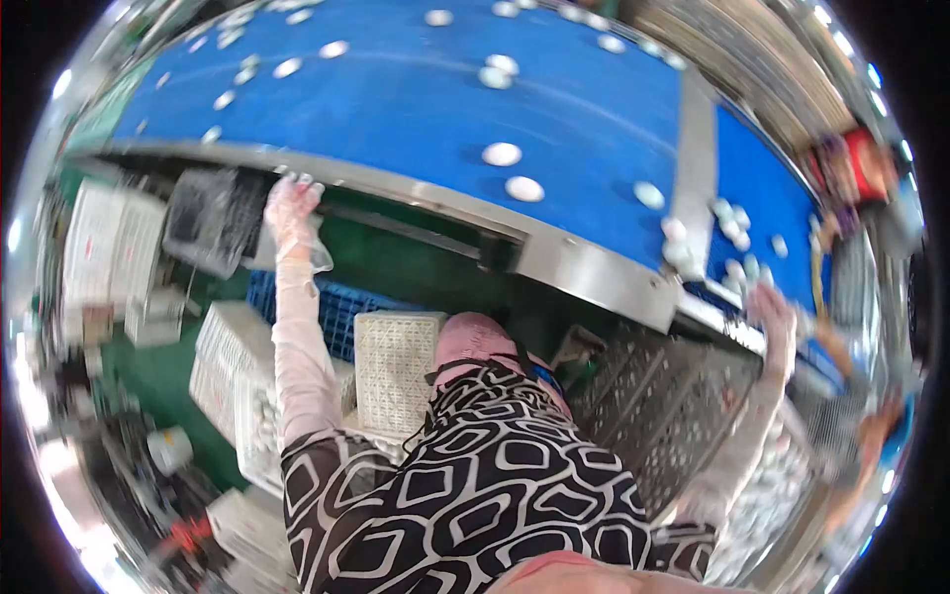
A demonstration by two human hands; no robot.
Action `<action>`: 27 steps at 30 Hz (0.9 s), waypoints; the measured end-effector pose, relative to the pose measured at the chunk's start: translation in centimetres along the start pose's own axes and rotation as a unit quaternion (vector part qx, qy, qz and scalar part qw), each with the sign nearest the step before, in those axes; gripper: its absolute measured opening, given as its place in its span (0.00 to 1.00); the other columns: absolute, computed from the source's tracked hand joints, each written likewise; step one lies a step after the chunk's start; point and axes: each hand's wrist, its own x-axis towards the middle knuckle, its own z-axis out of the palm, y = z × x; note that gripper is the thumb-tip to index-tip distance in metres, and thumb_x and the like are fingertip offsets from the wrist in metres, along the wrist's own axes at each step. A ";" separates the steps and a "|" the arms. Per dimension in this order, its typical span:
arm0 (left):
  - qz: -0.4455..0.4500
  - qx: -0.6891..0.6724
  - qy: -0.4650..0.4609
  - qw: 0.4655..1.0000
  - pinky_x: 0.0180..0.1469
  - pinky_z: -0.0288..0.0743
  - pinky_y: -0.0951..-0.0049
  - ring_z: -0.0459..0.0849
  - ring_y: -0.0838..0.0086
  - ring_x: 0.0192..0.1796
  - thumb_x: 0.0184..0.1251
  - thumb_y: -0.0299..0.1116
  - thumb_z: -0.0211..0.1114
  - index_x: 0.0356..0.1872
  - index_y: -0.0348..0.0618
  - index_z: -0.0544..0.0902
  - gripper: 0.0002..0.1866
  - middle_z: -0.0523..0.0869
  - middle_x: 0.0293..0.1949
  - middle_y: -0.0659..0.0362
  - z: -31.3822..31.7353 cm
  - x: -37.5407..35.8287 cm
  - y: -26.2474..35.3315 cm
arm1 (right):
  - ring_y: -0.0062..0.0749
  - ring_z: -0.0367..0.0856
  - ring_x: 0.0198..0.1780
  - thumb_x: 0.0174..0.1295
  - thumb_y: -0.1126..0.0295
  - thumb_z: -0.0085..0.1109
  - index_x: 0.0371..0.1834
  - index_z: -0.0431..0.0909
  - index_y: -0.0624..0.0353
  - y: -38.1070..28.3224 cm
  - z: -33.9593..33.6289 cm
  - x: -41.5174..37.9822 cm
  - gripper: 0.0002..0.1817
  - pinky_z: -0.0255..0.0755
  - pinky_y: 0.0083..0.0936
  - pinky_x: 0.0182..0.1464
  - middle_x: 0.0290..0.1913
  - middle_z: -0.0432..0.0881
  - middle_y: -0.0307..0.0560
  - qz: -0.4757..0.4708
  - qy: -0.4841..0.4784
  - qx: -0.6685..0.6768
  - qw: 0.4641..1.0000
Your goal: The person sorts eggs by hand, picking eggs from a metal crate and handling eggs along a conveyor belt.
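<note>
Beyond left hand [294,203] at metal rim [426,191], blue belt [416,99]; beside right hand [772,305], eggs [734,269] — can't tell either grip; between, white crate [396,371].

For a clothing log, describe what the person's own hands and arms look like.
The left hand wears a thin, see-through glove with a loose cuff. The right hand is too blurred to tell its covering. Pale sleeves cover the forearms; the upper sleeves are black with white, rounded-square outlines.
</note>
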 end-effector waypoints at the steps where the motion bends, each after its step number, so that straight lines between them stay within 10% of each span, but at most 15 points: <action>1: 0.010 0.033 -0.029 0.999 0.49 0.88 0.60 0.92 0.56 0.45 0.75 0.38 0.69 0.55 0.37 0.84 0.17 0.91 0.46 0.48 4.9 -0.9 0.7 | 0.26 0.85 0.53 0.73 0.57 0.61 0.67 0.80 0.68 -1.2 -0.3 -0.9 0.28 0.75 0.24 0.59 0.50 0.89 0.44 -0.017 0.027 -0.002 0.999; 12: 0.138 0.065 -0.582 0.799 0.54 0.83 0.69 0.90 0.65 0.52 0.78 0.43 0.65 0.68 0.33 0.78 0.27 0.89 0.53 0.50 37.8 -19.1 0.8 | 0.25 0.88 0.51 0.74 0.59 0.63 0.65 0.85 0.56 -0.2 -9.6 -21.5 0.21 0.79 0.26 0.57 0.50 0.92 0.44 -0.082 0.275 -0.167 0.943; 15: 0.023 0.065 -0.653 0.755 0.54 0.82 0.69 0.90 0.66 0.51 0.78 0.40 0.65 0.67 0.33 0.80 0.25 0.89 0.53 0.51 44.2 -28.3 -2.0 | 0.24 0.87 0.55 0.77 0.57 0.61 0.68 0.82 0.55 0.3 -9.4 -34.7 0.22 0.79 0.25 0.60 0.56 0.90 0.42 0.059 0.389 -0.116 0.912; 20: 0.015 0.017 -0.837 0.547 0.53 0.80 0.69 0.88 0.69 0.49 0.79 0.37 0.63 0.64 0.35 0.83 0.21 0.89 0.53 0.53 46.1 -49.8 0.9 | 0.20 0.87 0.53 0.73 0.50 0.64 0.66 0.85 0.52 5.2 -3.5 -58.4 0.25 0.78 0.24 0.57 0.51 0.92 0.38 0.256 0.618 -0.014 0.743; 27: 0.010 -0.050 -0.977 0.207 0.53 0.81 0.74 0.87 0.76 0.49 0.78 0.33 0.64 0.63 0.34 0.83 0.19 0.89 0.51 0.56 38.6 -73.8 7.3 | 0.24 0.87 0.56 0.70 0.56 0.68 0.63 0.86 0.55 4.8 6.9 -79.9 0.22 0.78 0.26 0.62 0.53 0.92 0.41 0.506 0.584 -0.012 0.635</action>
